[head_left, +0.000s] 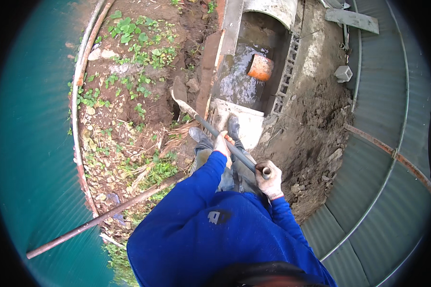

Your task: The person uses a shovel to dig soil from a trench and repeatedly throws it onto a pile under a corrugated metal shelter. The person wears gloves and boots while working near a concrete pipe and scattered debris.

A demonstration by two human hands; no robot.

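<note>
Left hand [221, 145], right hand [269, 181] (both gloved), gripping shovel [209, 127]

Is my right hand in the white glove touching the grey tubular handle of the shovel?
Touching: the head view shows your white-gloved right hand gripping the grey tubular shovel handle by its round, open end.

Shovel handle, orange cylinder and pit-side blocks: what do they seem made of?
Shovel handle: probably metal, dull grey, with a hollow tube end. Orange cylinder: likely plastic, bright, partly smeared whitish; possibly painted metal. Blocks: apparently concrete, rough grey, open-cored.
</note>
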